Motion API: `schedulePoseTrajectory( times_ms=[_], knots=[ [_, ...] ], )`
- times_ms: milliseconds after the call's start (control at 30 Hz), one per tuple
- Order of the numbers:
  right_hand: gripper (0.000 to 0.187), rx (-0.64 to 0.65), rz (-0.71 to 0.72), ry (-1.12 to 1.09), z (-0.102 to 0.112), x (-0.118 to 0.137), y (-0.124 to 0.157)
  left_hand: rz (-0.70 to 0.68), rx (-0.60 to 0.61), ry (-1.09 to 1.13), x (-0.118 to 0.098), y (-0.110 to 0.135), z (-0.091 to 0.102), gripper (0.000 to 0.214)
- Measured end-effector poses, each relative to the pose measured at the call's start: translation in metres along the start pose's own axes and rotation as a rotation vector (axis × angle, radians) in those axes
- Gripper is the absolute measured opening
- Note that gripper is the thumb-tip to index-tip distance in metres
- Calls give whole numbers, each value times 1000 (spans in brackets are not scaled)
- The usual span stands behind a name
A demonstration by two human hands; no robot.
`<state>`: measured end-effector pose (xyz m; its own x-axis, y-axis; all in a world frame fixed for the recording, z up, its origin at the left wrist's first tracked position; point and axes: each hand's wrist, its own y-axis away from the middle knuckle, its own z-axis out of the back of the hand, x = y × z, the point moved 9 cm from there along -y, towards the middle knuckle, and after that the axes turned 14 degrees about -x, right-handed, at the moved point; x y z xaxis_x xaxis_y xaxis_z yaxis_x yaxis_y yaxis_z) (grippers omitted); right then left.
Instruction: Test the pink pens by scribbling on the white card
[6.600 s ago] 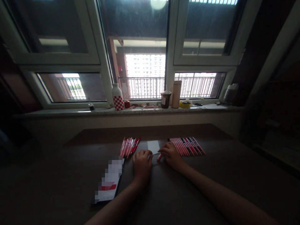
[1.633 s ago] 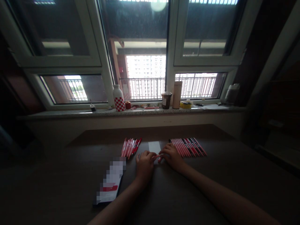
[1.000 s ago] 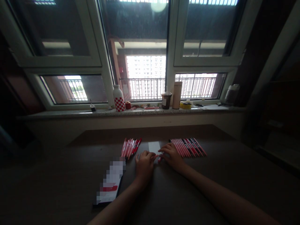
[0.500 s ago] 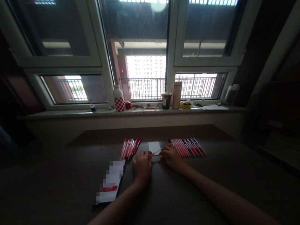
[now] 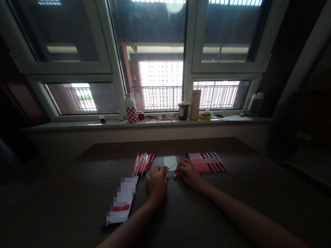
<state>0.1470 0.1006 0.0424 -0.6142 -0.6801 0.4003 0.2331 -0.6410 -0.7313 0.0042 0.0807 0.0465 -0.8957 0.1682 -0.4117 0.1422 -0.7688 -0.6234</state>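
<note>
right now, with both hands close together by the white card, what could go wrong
The left hand pinches a small pink piece, which might slip and roll across the table.

The right hand sits close beside the right row of pens, so a sideways nudge could disarrange it.

The left group of pens lies near the left hand, so drawing that hand outward might scatter some.

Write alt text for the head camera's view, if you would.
A person's left hand holds a slim pink piece, and a second pink piece shows by the right hand, above a dark table. Pens lie on both sides of a white card; bottles stand on the windowsill.
</note>
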Motion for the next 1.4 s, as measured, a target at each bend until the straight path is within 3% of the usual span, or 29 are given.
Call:
schedulePoseTrajectory(
  times_ms=[367, 1033, 1400],
  knots=[
    [10, -77, -55, -62, 8, -1, -4, 19, -3, -4, 1, 0, 0, 33],
    [41, -160, -102, 85, 18, -12, -4, 22, -32, -35, 1, -1, 4, 34],
    [40, -133, -80, 105, 15, -9, -4, 25, -9, -1, 2, 0, 2, 33]
  ],
)
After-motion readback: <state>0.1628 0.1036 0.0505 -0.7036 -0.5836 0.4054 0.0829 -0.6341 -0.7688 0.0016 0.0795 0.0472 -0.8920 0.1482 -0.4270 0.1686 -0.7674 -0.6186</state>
